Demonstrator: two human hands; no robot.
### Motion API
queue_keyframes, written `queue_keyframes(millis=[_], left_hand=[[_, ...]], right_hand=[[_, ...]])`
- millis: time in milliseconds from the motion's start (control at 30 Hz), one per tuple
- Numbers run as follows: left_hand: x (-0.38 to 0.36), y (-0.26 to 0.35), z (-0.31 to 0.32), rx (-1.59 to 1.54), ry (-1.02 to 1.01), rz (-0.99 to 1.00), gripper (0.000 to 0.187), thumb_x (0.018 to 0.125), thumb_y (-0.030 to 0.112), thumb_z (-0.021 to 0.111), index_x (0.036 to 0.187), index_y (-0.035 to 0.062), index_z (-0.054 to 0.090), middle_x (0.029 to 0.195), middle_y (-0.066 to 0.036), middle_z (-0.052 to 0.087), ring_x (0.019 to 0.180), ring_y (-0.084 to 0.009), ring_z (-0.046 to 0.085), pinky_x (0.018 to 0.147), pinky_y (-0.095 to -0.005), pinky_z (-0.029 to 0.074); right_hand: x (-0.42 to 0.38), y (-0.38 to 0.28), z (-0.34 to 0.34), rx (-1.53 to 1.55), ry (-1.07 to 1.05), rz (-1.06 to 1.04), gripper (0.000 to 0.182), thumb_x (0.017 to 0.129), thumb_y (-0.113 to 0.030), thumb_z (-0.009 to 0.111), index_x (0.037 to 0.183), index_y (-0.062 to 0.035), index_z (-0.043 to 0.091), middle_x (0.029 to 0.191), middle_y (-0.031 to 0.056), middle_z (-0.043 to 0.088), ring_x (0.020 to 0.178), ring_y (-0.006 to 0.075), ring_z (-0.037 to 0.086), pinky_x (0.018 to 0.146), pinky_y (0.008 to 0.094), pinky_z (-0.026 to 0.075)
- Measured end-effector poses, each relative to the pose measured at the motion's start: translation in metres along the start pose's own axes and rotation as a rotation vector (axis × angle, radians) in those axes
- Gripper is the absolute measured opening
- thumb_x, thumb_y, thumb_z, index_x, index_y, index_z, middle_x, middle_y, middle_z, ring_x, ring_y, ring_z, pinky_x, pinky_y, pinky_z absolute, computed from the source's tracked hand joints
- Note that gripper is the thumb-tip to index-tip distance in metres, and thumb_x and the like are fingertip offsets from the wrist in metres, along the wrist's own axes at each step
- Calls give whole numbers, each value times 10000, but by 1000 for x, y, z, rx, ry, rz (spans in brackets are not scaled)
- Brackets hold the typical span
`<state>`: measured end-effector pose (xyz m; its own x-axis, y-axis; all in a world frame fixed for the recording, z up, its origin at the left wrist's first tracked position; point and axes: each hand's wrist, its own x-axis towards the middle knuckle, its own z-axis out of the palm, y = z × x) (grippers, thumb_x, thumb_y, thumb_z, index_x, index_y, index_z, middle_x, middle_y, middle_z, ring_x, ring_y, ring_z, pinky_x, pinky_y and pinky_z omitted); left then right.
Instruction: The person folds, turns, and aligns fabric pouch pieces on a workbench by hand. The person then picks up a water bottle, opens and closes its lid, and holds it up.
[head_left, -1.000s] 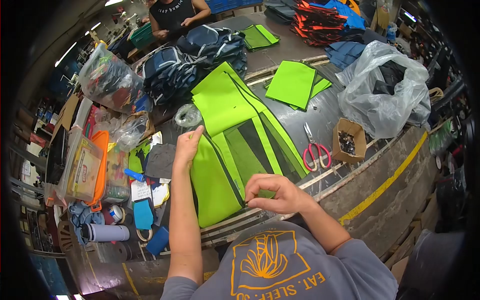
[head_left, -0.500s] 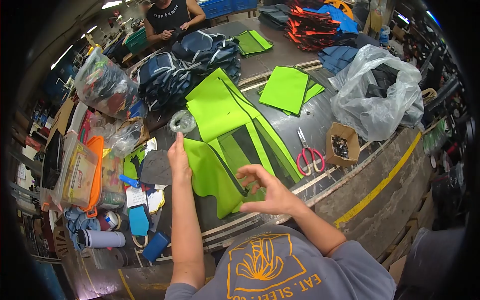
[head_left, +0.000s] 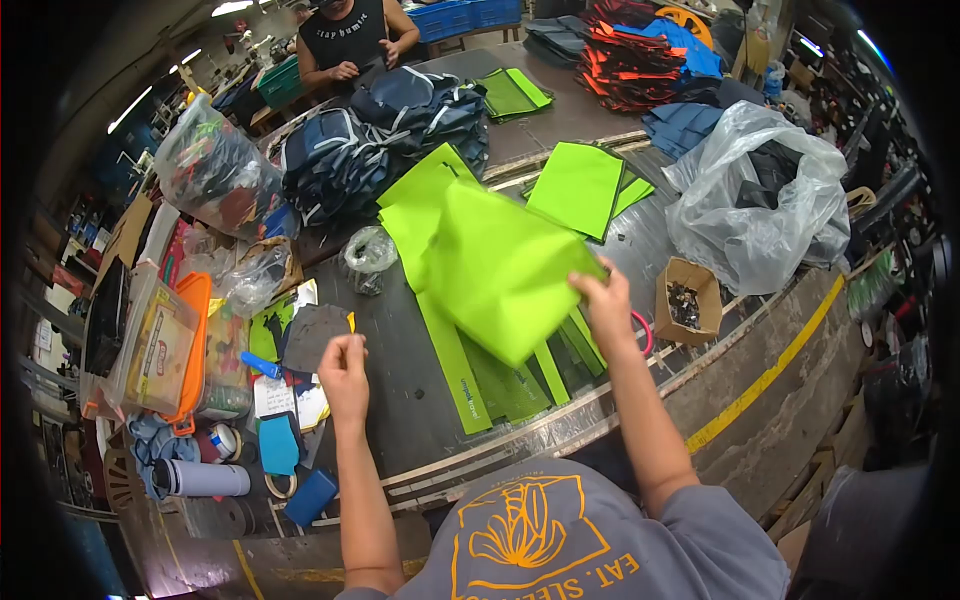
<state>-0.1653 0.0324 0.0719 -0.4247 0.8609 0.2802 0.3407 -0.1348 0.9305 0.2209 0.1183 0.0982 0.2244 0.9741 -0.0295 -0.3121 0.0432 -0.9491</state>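
Note:
My right hand [head_left: 606, 308] pinches a bright lime-green fabric panel [head_left: 500, 265] by its right edge. The panel is lifted and slightly blurred, spread over other green pieces with dark mesh [head_left: 508, 388] on the table. My left hand [head_left: 345, 378] is closed in a pinch, left of the green pieces and apart from them. A small yellow bit shows at its fingertips; I cannot tell what it is. The pink-handled scissors [head_left: 643, 332] are mostly hidden behind the panel and my right hand.
Folded green pieces [head_left: 577, 190] lie beyond the panel. At right stand a small cardboard box [head_left: 690, 300] of dark bits and a large clear plastic bag [head_left: 755, 190]. Navy bags [head_left: 375, 135] are heaped at the back left, before another person [head_left: 350, 45]. A tape roll [head_left: 370, 250] sits left.
My right hand has gone right and now lifts the green panel, which has swung right over the scissors. My left hand has let go of it and moved down toward me.

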Motion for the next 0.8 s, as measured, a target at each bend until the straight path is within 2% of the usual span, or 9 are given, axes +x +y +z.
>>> queue_keyframes(millis=[67,267,333,467,533,600,700,733,800], left_hand=[[-24,1,-9,31,-36,-25,185,1055,174,680,972,10,703,830,24,641,765,-52,554,690,-233,443],[-99,-36,-12,127,-131,-158,147,1031,139,698,949,18,707,809,20,635,724,-58,553,654,-238,438],[-109,-30,-5,145,-162,-213,142,1016,129,713,934,12,707,796,9,636,706,-66,554,636,-247,437],[-120,-3,-7,265,-193,-72,114,967,92,749,918,-4,710,775,-23,638,668,-85,556,613,-263,436],[-117,12,-20,338,-55,55,81,942,58,752,909,-5,713,766,-41,636,661,-123,571,618,-284,450],[-114,28,-41,400,45,109,65,930,41,754,904,-5,715,762,-49,635,657,-143,579,621,-294,457],[-116,50,-89,661,294,439,27,927,23,741,941,9,723,839,-75,666,754,-220,622,691,-346,491],[-120,57,-105,682,315,428,27,927,23,741,941,9,723,839,-75,666,754,-220,622,691,-346,491],[-127,68,-133,924,607,545,138,922,29,747,1049,3,699,1042,-134,678,958,-295,644,821,-393,504]], right_hand=[[63,29,-17,52,16,-103,400,933,-55,735,1317,17,647,1057,86,756,882,155,710,775,301,573],[181,90,-38,-98,233,-49,516,976,-150,741,1428,5,545,996,98,727,816,152,694,651,299,578],[187,96,-36,-149,275,-18,538,984,-168,741,1446,2,524,982,98,723,804,151,691,631,297,577],[185,116,-43,-378,265,-9,588,977,-168,743,1474,4,481,956,100,717,758,152,687,622,302,572],[199,137,-58,-539,246,-132,587,965,-160,747,1469,-2,491,942,98,716,716,153,680,605,304,567],[196,140,-64,-511,229,-161,540,963,-159,745,1434,2,534,928,98,718,709,148,677,606,305,565],[202,145,-76,-502,156,-147,445,967,-165,745,1355,7,610,923,79,725,742,139,683,634,300,573],[204,148,-77,-493,157,-152,406,969,-165,745,1320,10,640,927,75,729,751,137,684,643,299,576],[204,149,-76,-536,131,-164,371,969,-164,747,1286,11,666,938,74,734,763,136,684,659,296,577]])
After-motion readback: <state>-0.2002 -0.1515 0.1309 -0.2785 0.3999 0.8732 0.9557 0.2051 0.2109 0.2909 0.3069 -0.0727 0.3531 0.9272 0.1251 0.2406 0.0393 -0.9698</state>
